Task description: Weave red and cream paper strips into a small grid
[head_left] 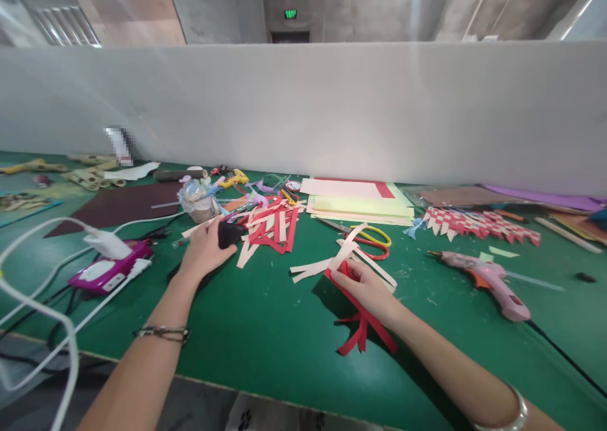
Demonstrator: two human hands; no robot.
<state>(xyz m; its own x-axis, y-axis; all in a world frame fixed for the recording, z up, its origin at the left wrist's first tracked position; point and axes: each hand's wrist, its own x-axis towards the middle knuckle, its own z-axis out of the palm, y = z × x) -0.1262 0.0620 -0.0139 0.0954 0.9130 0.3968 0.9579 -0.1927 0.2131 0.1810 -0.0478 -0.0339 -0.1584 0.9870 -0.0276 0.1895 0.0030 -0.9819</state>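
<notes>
- Left hand (206, 251) is gripping a black object (231, 234) beside the strip pile (279, 225);
- Right hand (365, 289) is pinching a red-and-pale paper piece (361, 311);
- that piece is slanting nearer than the scissors (337, 227)

The left hand (203, 251) covers part of a dull black object (231, 234) of unclear kind, and the right hand (365, 285) hides where the flat red paper strips (364, 323) meet the cream paper strips (348, 248). A whitish object (119, 145) by the grey partition (303, 109) is blurred into squares; the green-lit sign (290, 14) is too small to read. The pink plastic glue gun (496, 280)'s black cord (564, 353) is cut off at right.
</notes>
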